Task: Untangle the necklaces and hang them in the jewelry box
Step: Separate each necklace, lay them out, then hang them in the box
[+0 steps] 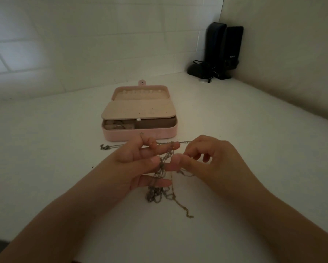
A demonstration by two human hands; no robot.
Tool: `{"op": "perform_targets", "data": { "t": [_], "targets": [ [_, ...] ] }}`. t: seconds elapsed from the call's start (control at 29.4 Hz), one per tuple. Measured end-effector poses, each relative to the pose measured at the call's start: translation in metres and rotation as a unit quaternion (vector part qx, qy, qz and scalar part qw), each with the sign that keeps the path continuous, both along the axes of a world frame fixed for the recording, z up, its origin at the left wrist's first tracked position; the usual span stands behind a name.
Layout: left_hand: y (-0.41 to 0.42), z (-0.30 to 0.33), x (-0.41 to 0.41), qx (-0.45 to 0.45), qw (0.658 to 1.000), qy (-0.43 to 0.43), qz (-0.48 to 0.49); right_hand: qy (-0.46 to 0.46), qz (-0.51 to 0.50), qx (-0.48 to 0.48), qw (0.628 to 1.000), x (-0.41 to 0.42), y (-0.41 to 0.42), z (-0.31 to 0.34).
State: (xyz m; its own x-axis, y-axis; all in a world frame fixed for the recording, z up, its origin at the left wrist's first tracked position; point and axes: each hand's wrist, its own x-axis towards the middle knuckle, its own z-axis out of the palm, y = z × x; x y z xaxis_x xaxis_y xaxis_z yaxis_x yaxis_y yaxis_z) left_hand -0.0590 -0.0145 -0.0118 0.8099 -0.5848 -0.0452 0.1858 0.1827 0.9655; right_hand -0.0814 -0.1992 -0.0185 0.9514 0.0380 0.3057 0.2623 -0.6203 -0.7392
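Head view, item by item.

Tangled necklaces (pixel 160 179): several fine chains knotted together, held up between my two hands near the front of the white counter (pixel 235 149). Loose ends trail onto the counter below; one strand runs level across toward the clasp end (pixel 104 147) lying left of my hands.

Left hand (pixel 140 164): fingers fanned apart, chains draped and threaded over them, thumb pressing a strand against a finger.

Right hand (pixel 207 158): thumb and forefinger pinching a strand at the knot, other fingers curled.

Pink jewelry box (pixel 140 134): open, just beyond my hands; row of hooks (pixel 142 92) in the raised lid, all bare as far as I can tell. An inner flap (pixel 138 111) lies over the tray.

Dark speakers (pixel 222 52): far right corner, well apart from the work.

Step in hand, by my reckoning: untangling, early; nothing hung yet. Next move calls for easing one strand free of the knot with small, slack pulls, since tugging would likely tighten it.

Room: open counter to both sides and in front of me; walls close the back and right. The box front sits close to my knuckles, so wide pulls are best made sideways.
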Motion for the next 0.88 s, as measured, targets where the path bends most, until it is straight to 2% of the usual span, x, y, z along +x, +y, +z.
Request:
{"op": "perform_targets", "data": {
  "t": [0.14,0.31,0.37,0.48,0.65,0.78,0.88],
  "targets": [
    [0.0018,-0.0021,-0.0005,-0.004,0.999,-0.003,-0.043,0.029,0.027,0.042,0.998,-0.0003,0.0018,0.001],
    [0.0043,-0.0036,-0.0007,-0.015,0.995,-0.018,-0.097,0.087,0.079,0.184,0.976,-0.0028,0.002,0.0043],
    [0.0039,-0.0041,-0.0011,-0.013,0.994,-0.024,-0.102,0.105,0.081,0.2,0.971,-0.003,0.0025,0.0034],
    [0.003,-0.0015,-0.0017,0.005,0.996,-0.043,-0.074,0.132,0.063,0.197,0.969,-0.0021,0.0016,0.0036],
    [0.0012,0.0036,-0.0022,0.052,0.994,-0.09,0.036,0.141,0.046,0.196,0.969,-0.0016,-0.0019,0.0069],
    [0.0002,0.002,0.0002,0.099,0.988,-0.102,0.066,0.133,0.088,0.271,0.949,0.0027,-0.0038,0.005],
    [-0.0004,0.0033,-0.0009,0.158,0.977,-0.122,0.074,0.144,0.134,0.358,0.913,0.0042,-0.0055,0.0038]
  ]
}}
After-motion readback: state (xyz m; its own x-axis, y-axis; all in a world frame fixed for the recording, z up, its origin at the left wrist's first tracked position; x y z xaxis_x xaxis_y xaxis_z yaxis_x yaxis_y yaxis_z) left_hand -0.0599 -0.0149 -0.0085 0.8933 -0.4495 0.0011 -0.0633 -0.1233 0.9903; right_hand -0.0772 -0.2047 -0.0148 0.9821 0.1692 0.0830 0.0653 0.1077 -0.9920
